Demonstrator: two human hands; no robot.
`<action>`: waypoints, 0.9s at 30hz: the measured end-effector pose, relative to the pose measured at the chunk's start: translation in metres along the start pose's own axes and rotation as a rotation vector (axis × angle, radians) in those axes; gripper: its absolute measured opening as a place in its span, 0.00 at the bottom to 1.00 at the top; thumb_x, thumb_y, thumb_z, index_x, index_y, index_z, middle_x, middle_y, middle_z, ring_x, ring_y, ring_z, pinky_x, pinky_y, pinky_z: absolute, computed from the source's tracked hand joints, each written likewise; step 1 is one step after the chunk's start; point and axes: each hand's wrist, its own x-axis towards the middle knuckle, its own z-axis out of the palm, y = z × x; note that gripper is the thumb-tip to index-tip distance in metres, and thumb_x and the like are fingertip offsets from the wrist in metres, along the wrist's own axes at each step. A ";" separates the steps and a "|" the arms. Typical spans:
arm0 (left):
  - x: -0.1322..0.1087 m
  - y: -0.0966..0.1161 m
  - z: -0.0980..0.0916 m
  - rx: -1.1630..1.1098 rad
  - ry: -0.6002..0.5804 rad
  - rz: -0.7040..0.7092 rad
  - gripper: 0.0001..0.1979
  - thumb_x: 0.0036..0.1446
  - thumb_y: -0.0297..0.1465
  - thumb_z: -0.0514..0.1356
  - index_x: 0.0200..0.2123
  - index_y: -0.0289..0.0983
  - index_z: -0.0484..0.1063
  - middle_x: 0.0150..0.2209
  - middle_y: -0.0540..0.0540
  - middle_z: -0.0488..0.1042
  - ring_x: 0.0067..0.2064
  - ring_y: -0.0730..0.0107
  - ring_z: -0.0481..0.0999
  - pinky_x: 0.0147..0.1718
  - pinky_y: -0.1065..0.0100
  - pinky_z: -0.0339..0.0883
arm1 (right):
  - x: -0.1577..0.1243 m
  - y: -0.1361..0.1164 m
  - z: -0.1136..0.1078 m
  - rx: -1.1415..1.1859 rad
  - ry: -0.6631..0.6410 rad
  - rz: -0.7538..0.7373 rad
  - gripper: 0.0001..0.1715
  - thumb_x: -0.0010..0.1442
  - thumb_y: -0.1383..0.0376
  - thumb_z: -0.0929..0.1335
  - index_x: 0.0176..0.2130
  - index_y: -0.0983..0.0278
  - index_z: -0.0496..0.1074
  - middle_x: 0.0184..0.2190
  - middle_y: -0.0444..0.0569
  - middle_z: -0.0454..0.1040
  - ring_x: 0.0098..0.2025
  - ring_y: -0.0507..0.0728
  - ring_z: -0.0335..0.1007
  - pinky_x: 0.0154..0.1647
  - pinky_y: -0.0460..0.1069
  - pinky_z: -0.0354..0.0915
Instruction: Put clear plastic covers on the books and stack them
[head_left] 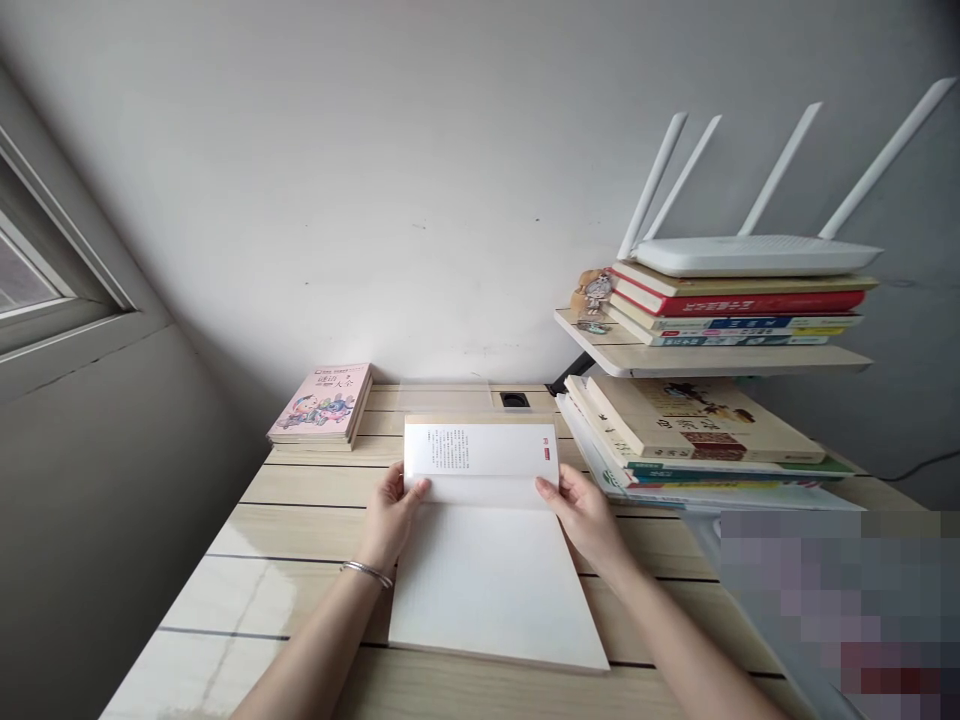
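Observation:
An open book (491, 590) lies on the wooden table in front of me, its near page blank and white. The far part, with small printed text and a red mark, is tilted up. My left hand (396, 505) grips the left edge of that part, thumb on top and fingers behind. On the opposite edge, my right hand (581, 508) pinches it the same way. A silver bracelet (366, 574) circles my left wrist. The fingertips behind the book are hidden.
A pink-covered stack of books (322, 405) sits at the back left. On the right, more books (697, 420) lie under a small shelf (720, 358) that bears books and a white router (757, 255). A black socket (514, 401) is near the wall. The lower right corner is pixelated.

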 end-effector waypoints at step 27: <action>0.005 -0.002 -0.008 0.136 -0.057 -0.031 0.18 0.41 0.36 0.68 0.35 0.34 0.71 0.35 0.44 0.76 0.36 0.65 0.73 0.34 0.69 0.65 | 0.000 0.000 0.004 -0.053 0.115 -0.007 0.19 0.52 0.49 0.67 0.28 0.62 0.64 0.23 0.45 0.69 0.27 0.54 0.63 0.27 0.47 0.59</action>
